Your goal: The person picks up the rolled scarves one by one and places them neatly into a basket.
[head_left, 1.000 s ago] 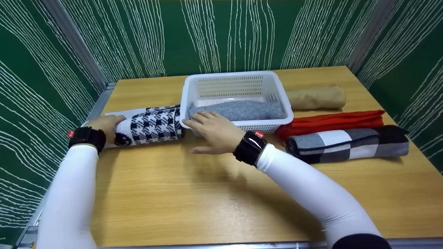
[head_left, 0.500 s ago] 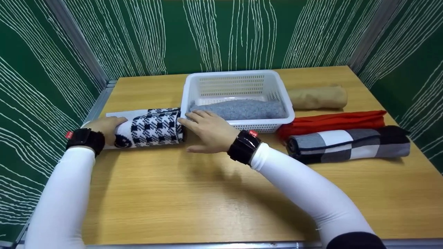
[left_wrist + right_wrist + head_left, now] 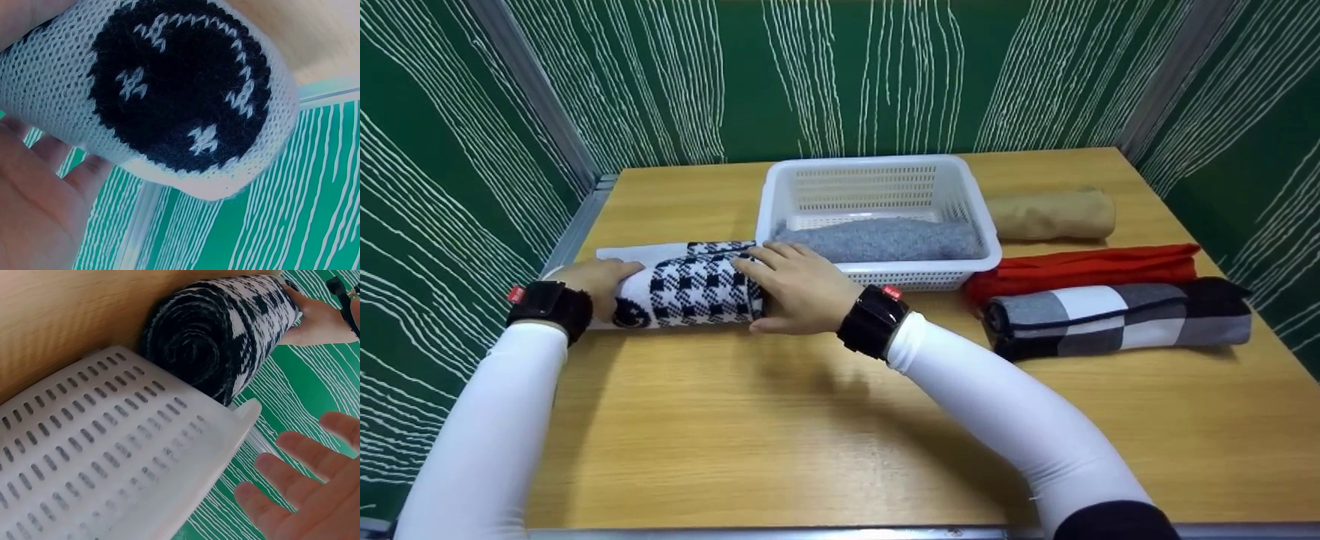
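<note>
A rolled knit scarf (image 3: 697, 289), black-and-white houndstooth with a white end, lies at the left, beside the basket. My left hand (image 3: 598, 285) grips its left end, thumb on one side and fingers on the other. A black smiling face (image 3: 180, 84) shows on that end in the left wrist view. Over the scarf's right end is my right hand (image 3: 802, 289), fingers spread and fairly straight, overlapping the roll in the head view. The right wrist view shows the scarf's spiral end (image 3: 188, 349) close to the basket wall, with the right fingers (image 3: 304, 453) apart from it.
A white plastic basket (image 3: 877, 268) with a grey fuzzy cloth roll (image 3: 892, 240) in it stands at the back middle. To its right lie a tan roll (image 3: 1054, 215), a folded red cloth (image 3: 1099, 268) and a checked roll (image 3: 1117, 319). Green walls (image 3: 847, 82) enclose the table (image 3: 810, 450).
My right hand has moved left from the basket's front-left corner to the scarf's right end. The scarf, still in my left hand, has shifted slightly toward me.
</note>
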Available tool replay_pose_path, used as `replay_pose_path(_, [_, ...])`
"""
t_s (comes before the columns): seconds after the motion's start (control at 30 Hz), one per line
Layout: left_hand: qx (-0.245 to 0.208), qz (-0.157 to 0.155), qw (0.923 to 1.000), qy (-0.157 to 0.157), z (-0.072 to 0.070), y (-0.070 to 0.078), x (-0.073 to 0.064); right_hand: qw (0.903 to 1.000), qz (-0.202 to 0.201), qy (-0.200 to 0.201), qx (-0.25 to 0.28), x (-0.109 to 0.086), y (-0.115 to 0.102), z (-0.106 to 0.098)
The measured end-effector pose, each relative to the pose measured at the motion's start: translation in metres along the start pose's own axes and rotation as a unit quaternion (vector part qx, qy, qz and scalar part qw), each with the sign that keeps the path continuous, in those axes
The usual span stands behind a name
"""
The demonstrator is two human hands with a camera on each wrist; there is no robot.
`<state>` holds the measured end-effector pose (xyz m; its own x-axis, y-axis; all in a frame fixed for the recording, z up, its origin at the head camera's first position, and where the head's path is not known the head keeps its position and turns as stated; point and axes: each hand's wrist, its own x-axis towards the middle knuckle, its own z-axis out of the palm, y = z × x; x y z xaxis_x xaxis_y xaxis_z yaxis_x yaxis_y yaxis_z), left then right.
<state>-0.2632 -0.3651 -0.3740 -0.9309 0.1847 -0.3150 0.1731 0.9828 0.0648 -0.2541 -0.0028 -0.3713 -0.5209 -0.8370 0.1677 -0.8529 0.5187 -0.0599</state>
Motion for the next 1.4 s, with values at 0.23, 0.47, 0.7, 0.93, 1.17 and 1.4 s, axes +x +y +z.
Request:
replay_pose_path(0.23, [0.005,0.018,0.9998,0.001,0.002,0.003,-0.002,1.0,-0.006,-0.007,-0.003,0.006,-0.008,0.004])
replay_pose_path(0.47, [0.021,0.032,0.9993,0.006,0.001,0.006,-0.008,0.9998,-0.005,-0.016,0.007,0.015,-0.015,0.011])
replay_pose_path(0.7, [0.018,0.027,0.9994,-0.01,-0.002,0.011,-0.011,0.9999,-0.003,-0.015,-0.002,0.02,-0.02,0.016])
replay_pose_path(0.93, [0.013,0.001,0.9995,-0.03,-0.004,0.018,-0.015,0.9998,-0.014,-0.01,-0.007,0.025,-0.024,0.025])
replay_pose_path(1.17, [0.01,0.002,0.9993,-0.035,-0.006,0.024,-0.02,0.9996,-0.019,-0.008,-0.021,0.029,-0.028,0.034])
replay_pose_path(1.4, [0.022,0.034,0.9986,-0.033,-0.004,0.018,-0.015,0.9989,-0.038,0.005,-0.025,0.034,-0.032,0.045])
